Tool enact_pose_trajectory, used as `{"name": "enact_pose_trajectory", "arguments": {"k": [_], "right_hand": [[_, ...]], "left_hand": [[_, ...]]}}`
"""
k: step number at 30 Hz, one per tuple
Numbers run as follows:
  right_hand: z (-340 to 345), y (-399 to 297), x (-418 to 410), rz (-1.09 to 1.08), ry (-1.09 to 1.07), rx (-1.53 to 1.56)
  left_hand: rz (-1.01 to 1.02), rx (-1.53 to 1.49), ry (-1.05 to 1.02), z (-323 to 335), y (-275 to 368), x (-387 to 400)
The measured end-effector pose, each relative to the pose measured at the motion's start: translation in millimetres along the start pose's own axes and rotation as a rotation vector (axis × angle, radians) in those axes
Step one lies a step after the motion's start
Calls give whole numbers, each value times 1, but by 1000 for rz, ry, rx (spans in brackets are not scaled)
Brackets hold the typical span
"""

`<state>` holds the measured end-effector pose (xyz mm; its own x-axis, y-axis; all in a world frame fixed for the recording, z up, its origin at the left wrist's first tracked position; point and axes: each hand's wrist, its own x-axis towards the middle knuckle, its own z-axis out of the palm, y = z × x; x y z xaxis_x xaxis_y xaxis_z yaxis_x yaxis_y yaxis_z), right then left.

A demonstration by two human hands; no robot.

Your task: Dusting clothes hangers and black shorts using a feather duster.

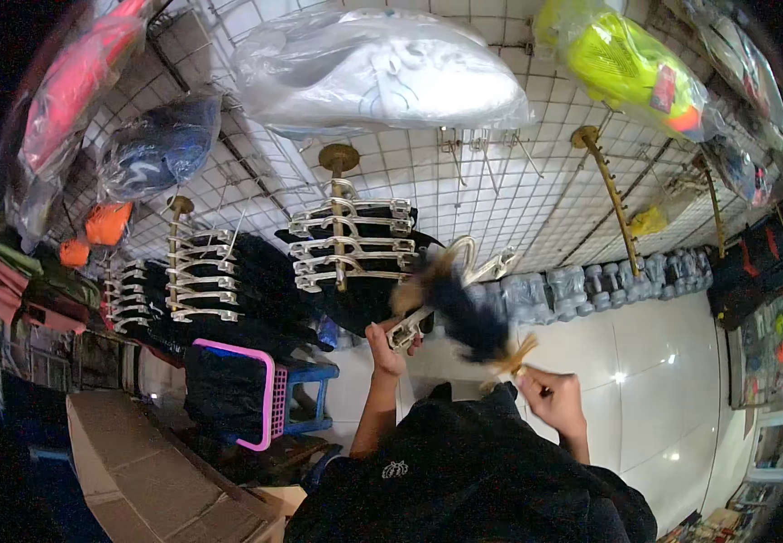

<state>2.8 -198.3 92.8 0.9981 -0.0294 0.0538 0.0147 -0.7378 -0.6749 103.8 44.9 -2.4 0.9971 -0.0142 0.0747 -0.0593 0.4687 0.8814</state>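
Observation:
My left hand [389,349] grips one end of a pale plastic clip hanger [410,328], whose hook stands up at the grid wall. In my right hand [554,396] is the handle end of a feather duster [473,315], pinched near a tuft of tan fibres. The duster's dark feathers are blurred and lie across the middle of the hanger, hiding it. To the left, several similar hangers [351,244] with dark garments hang in a row on a brass-coloured wall rod [338,163].
Bagged shoes [391,81] hang overhead on the wire grid [527,183]. Grey dumbbells [568,292] line the wall's foot. A pink-rimmed basket [270,394] sits on a blue stool [320,400] at left, above a cardboard box [161,468]. Another hook rod [612,197] juts out at right.

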Motion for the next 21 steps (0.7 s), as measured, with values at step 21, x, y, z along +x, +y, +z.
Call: {"name": "enact_pose_trajectory", "arguments": {"k": [21], "right_hand": [[11, 29, 10, -13, 32, 925]], "left_hand": [[265, 774, -407, 148, -21, -45]]}}
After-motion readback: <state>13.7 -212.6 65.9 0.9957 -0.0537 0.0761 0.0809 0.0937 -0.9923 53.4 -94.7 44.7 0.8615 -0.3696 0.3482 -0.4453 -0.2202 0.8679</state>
